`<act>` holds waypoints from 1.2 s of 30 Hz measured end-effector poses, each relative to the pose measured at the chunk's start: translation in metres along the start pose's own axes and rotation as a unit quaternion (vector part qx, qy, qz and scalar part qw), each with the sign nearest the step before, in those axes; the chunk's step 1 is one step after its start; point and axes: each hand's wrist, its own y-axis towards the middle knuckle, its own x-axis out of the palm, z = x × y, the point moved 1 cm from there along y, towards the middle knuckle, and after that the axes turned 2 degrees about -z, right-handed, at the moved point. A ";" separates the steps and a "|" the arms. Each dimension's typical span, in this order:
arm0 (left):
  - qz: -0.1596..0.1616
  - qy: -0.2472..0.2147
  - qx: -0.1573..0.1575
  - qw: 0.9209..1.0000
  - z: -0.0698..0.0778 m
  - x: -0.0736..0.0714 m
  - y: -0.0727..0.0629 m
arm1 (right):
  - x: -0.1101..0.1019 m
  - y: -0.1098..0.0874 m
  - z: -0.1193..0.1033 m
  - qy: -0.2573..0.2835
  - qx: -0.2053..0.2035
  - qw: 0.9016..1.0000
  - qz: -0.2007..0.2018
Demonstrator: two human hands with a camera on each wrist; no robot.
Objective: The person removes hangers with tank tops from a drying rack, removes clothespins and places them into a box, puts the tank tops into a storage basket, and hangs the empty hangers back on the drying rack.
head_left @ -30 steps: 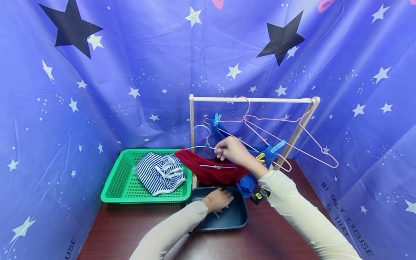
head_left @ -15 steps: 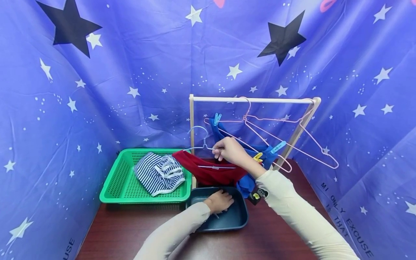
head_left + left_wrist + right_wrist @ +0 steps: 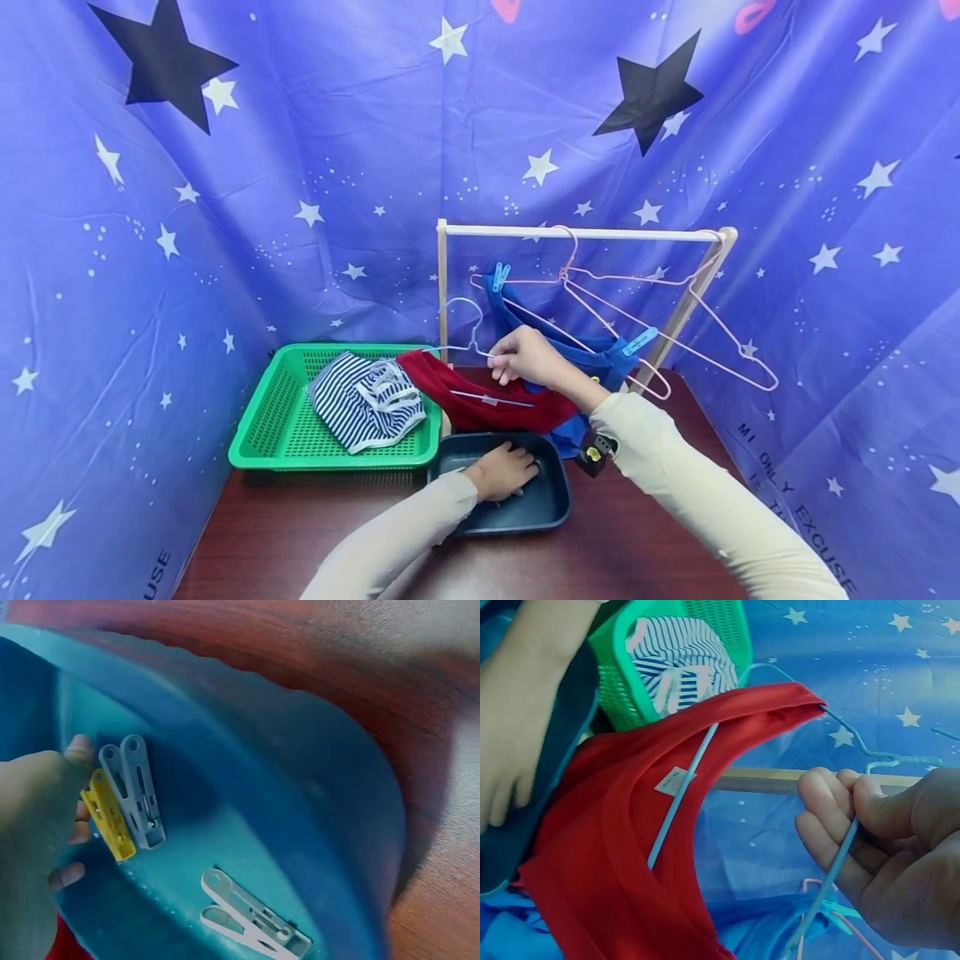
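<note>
My right hand [image 3: 527,357] pinches one arm of a light blue hanger [image 3: 840,851] between thumb and fingers. The hanger runs through the neck of a red top [image 3: 622,802], whose white label shows. My left hand [image 3: 501,472] reaches down into a dark blue tub [image 3: 557,510], fingers spread and slightly bent. In the left wrist view its fingertips are right beside a yellow clothespin [image 3: 110,821]. A grey clothespin [image 3: 135,791] lies against the yellow one, and a white clothespin [image 3: 253,916] lies apart on the tub's floor.
A green basket [image 3: 258,433] at left holds a striped blue-and-white garment [image 3: 367,404]. Behind my right hand stands a wooden rack [image 3: 637,235] with pink hangers [image 3: 567,271]. A blue garment [image 3: 615,358] hangs there, held by blue clothespins [image 3: 639,342].
My right hand has dropped slightly with the hanger and red top, and its wrist now mostly covers a yellow clothespin on the blue garment. My left hand has shifted only slightly within the tub.
</note>
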 end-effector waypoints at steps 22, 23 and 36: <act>0.391 0.070 0.059 0.916 -0.044 -0.103 -0.075 | 0.024 0.006 0.008 0.199 0.093 0.971 -0.096; 0.398 0.070 0.051 0.913 -0.045 -0.106 -0.075 | 0.025 0.006 0.006 0.200 0.093 0.971 -0.097; 0.409 0.078 0.029 0.909 -0.046 -0.123 -0.057 | 0.031 0.007 -0.004 0.185 0.109 0.973 -0.089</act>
